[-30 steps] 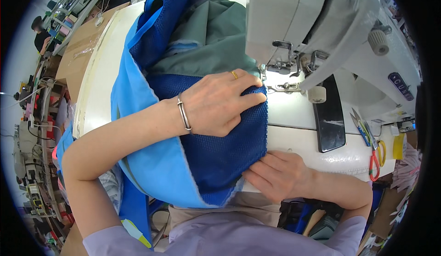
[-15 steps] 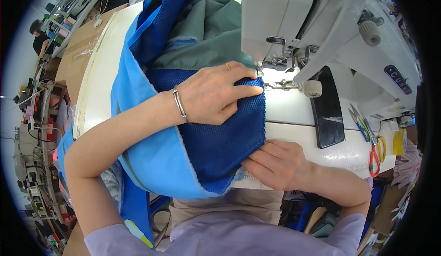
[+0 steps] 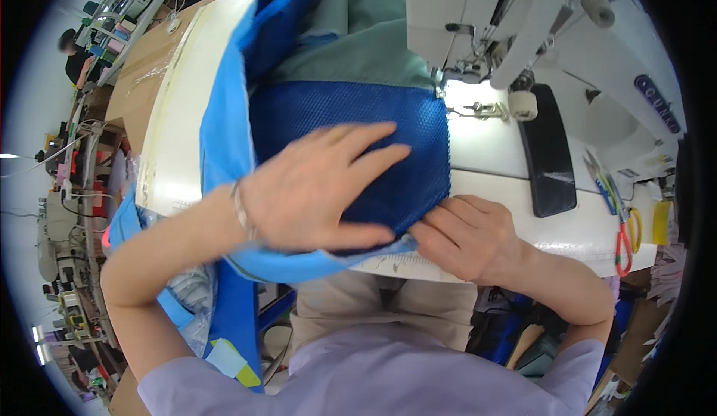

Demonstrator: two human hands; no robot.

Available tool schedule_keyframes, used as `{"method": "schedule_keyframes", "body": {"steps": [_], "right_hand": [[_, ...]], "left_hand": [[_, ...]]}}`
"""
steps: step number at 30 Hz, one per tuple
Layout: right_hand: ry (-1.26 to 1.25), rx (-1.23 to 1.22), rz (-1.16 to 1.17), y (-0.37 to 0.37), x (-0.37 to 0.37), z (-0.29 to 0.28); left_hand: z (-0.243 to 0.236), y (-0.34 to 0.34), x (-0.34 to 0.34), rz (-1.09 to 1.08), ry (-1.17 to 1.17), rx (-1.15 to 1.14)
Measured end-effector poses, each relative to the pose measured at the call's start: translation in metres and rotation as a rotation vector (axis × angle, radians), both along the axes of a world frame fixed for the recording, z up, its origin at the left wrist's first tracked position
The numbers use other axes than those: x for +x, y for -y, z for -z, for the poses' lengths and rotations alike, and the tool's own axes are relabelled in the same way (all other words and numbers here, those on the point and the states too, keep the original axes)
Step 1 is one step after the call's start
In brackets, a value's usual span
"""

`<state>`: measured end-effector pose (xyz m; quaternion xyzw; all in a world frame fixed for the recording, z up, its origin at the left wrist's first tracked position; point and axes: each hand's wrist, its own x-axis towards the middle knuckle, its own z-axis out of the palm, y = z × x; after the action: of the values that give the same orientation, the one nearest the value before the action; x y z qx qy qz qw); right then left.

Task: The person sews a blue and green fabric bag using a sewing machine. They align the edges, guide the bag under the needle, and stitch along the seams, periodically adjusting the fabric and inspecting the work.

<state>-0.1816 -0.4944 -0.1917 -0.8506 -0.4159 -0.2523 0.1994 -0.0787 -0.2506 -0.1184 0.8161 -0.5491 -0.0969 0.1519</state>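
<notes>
My left hand (image 3: pixel 314 192), blurred, is spread over the navy mesh panel (image 3: pixel 403 117), fingers apart, below the sewing machine's needle area (image 3: pixel 441 80). My right hand (image 3: pixel 467 240) has its fingers closed on the mesh panel's lower right corner at the table's front edge. Grey-green cloth (image 3: pixel 373 57) adjoins the mesh at the top, with its seam running to the presser foot. Light blue cloth (image 3: pixel 224 132) wraps around the left and front of the mesh, partly under my left arm.
The white machine head (image 3: pixel 441 5) stands at upper right, beside a black slab (image 3: pixel 551 154). Scissors (image 3: pixel 624 244) and a yellow roll (image 3: pixel 661 222) lie at the right. Cardboard (image 3: pixel 134 80) borders the table's left. A co-worker (image 3: pixel 78 65) is at another bench, far left.
My left hand has left the mesh edge by the needle, moving down-left with its fingers spreading. The light blue cloth's front part now sits higher, and more of the seam shows.
</notes>
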Motion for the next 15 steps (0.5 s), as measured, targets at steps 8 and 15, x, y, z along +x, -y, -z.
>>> {"method": "schedule_keyframes", "body": {"steps": [8, 15], "right_hand": [[0.099, -0.027, -0.043, -0.020, -0.021, -0.001], [0.037, 0.049, -0.074, -0.072, -0.077, 0.009]], "left_hand": [[0.005, -0.027, -0.098, -0.230, 0.386, 0.176], [0.025, -0.011, -0.047, -0.047, 0.473, -0.298]]}}
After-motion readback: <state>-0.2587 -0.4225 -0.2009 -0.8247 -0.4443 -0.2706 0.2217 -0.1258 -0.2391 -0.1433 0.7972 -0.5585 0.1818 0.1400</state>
